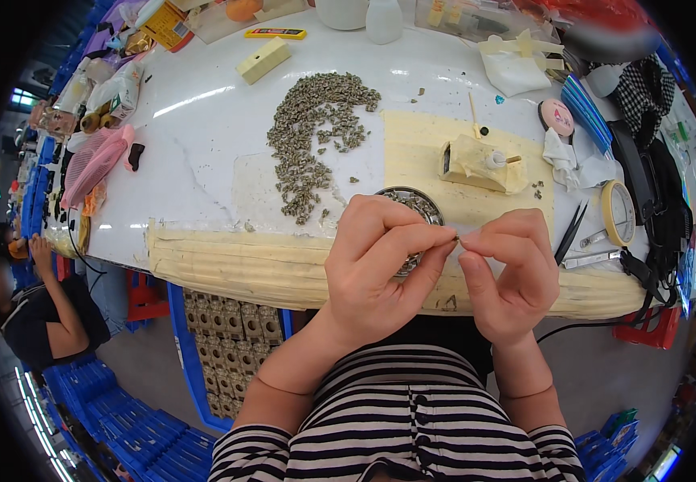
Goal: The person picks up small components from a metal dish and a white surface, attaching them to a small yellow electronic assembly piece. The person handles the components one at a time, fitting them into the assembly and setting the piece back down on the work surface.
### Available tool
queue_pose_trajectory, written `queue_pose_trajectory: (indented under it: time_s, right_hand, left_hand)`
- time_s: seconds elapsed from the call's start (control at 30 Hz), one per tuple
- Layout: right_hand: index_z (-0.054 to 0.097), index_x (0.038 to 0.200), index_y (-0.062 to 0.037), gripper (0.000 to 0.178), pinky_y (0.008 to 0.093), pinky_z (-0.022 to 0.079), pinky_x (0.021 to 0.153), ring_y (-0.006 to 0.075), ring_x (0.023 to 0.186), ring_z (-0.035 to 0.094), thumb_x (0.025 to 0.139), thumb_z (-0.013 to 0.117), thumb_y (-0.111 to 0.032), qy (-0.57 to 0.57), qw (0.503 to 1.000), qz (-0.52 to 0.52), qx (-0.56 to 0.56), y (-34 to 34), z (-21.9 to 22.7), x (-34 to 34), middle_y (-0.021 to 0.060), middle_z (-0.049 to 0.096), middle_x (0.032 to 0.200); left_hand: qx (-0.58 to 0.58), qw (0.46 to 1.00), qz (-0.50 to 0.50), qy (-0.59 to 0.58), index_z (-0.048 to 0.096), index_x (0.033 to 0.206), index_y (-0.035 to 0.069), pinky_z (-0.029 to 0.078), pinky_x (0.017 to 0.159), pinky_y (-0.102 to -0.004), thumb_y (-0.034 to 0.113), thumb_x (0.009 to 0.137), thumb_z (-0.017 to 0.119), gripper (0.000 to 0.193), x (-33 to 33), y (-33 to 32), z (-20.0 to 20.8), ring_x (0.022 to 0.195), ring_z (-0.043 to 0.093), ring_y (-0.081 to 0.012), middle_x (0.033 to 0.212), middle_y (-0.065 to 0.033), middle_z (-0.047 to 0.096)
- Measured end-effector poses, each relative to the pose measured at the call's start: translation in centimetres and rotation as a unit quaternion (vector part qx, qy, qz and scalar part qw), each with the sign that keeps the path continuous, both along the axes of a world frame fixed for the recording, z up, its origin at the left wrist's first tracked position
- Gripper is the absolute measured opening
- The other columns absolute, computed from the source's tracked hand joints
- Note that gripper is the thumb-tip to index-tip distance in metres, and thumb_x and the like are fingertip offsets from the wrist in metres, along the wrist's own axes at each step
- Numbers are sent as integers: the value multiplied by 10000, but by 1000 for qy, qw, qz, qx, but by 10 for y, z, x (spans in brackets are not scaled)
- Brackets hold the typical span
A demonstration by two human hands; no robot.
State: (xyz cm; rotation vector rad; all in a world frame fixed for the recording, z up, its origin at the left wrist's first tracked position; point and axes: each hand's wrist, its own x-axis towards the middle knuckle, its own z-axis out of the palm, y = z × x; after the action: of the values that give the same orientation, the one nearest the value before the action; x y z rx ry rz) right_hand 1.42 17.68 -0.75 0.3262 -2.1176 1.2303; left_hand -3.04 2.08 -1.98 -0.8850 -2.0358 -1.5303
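Observation:
My left hand [384, 261] is closed in a pinch, thumb against forefinger, over the front part of the table. My right hand [516, 269] faces it with curled fingers, its fingertips almost meeting those of the left. Between them shows a tiny dark metal piece [458, 240], too small to make out clearly. Partly hidden behind my left hand is a round metal dish [442, 215] with small shiny parts in it. Beyond it spreads a heap of small grey metal parts [304, 145] on the white tabletop.
On the beige taped sheet stands a tape-wrapped block [480, 165] with a stick. Black tweezers [570, 233], a tape roll [618, 213] and a blue-striped packet [587, 116] lie right. A blue crate [183, 345] of metal castings is below left; another person [55, 313] sits far left.

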Motion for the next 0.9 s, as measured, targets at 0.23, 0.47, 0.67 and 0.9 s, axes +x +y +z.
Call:
queue_pose_trajectory:
  time_s: [0.23,0.47,0.67,0.9]
  right_hand:
    - [739,908,-51,205,299,442,650,207,722,567,714,807,-43,6,1000,-18,25,-1,-2,0,59,657,818]
    - [709,878,-25,102,291,450,665,208,736,572,793,759,-54,-80,993,61,-55,2,-5,-2,80,651,817]
    - [699,864,-22,81,289,450,683,207,756,572,810,743,-65,-81,994,41,-62,1,-2,0,80,645,823]
    - [696,849,-26,99,294,447,684,203,764,569,794,763,-74,-132,974,110,-149,6,-3,1,78,634,814]
  left_hand:
    - [17,1000,-6,-23,724,914,48,427,636,-296,-57,692,785,253,1,-2,2,747,545,-198,830,-47,603]
    - [-3,999,-43,9,739,955,62,424,650,-288,-47,686,793,295,-2,-6,0,764,539,-191,843,-30,591]
    - [-3,1000,-26,8,752,960,83,426,650,-294,-23,678,802,305,0,-4,1,761,539,-193,843,-22,585]
    - [-8,999,-51,10,756,957,100,428,651,-297,-15,665,802,317,-1,-7,3,755,543,-191,831,-18,580]
